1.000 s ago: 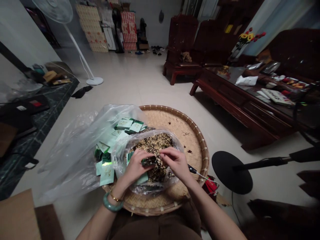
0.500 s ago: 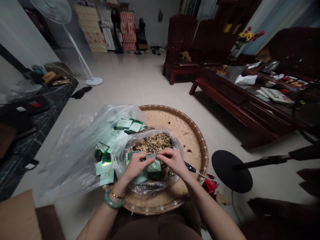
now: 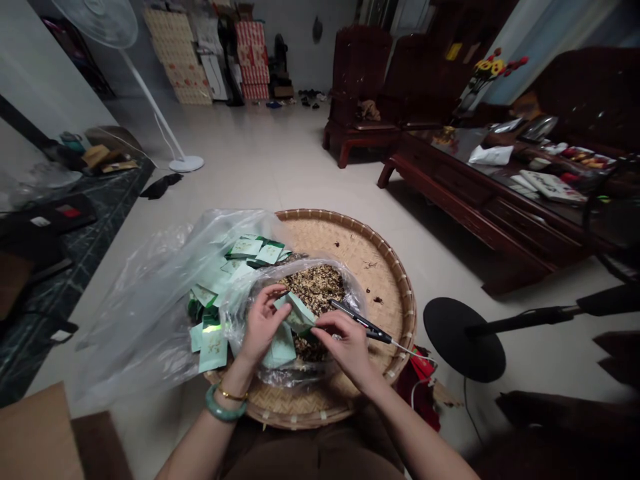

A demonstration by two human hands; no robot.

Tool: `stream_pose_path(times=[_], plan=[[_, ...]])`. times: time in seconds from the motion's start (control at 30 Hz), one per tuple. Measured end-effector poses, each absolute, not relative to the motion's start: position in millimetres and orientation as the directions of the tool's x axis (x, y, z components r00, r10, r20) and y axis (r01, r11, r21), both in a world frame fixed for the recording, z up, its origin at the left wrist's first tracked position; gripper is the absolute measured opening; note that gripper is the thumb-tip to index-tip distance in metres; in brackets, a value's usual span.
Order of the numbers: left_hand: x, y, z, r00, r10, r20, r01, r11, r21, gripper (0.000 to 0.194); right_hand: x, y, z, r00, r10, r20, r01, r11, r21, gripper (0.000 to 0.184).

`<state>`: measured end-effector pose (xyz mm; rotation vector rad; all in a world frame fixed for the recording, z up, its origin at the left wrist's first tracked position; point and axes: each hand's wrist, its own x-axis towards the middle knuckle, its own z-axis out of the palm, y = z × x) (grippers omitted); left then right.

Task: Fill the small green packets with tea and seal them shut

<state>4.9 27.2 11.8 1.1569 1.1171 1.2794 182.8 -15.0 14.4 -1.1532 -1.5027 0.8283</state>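
Observation:
A round woven bamboo tray [image 3: 380, 267] lies on my lap. In it sits a clear plastic bag of loose dried tea [image 3: 315, 287]. My left hand [image 3: 263, 327] pinches the top edge of a small green packet [image 3: 299, 312] over the tea. My right hand [image 3: 345, 343] is closed on the packet's lower right side, with a thin black pen-like tool [image 3: 360, 320] lying over its knuckles. More green packets [image 3: 255, 252] are heaped in a large clear bag [image 3: 165, 293] to the left. A green bangle circles my left wrist.
A black round stand base [image 3: 463, 340] with its arm is on the floor at right. A long dark wooden table [image 3: 475, 193] with papers runs along the right, chairs behind it. A white standing fan [image 3: 185, 162] is at back left. A cardboard box [image 3: 35, 433] sits at lower left.
The packet, held flat between both hands before, is now tilted with its mouth toward the tea. My right hand dropped lower and the black tool now shows above it.

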Motion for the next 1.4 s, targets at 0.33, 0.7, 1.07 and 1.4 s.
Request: stream_pose_path(times=[0.33, 0.7, 1.07, 1.4], plan=[[-12.5, 22.5, 44.1, 0.184, 0.955, 0.234, 0.354, -0.287, 0.89, 0.019, 191.1, -20.4, 13.3, -0.141, 0.779, 0.611, 0.459, 0.598, -0.657, 0.017], [-5.4, 21.7, 42.5, -0.049, 0.937, 0.345, 0.354, -0.307, 0.884, 0.024, 182.4, -19.1, -7.2, 0.017, 0.93, 0.368, 0.331, 0.342, -0.879, 0.007], [-5.8, 34.3, 29.0, 0.249, 0.955, -0.162, 0.008, 0.166, 0.986, 0.05, 174.9, -4.9, -13.0, -0.019, 0.98, -0.2, -0.213, -0.2, -0.956, 0.035], [8.9, 18.9, 42.7, 0.358, 0.931, 0.065, 0.354, -0.2, 0.914, 0.015, 190.5, 8.8, 31.3, -0.098, 0.929, 0.356, 0.257, 0.369, -0.893, 0.032]])
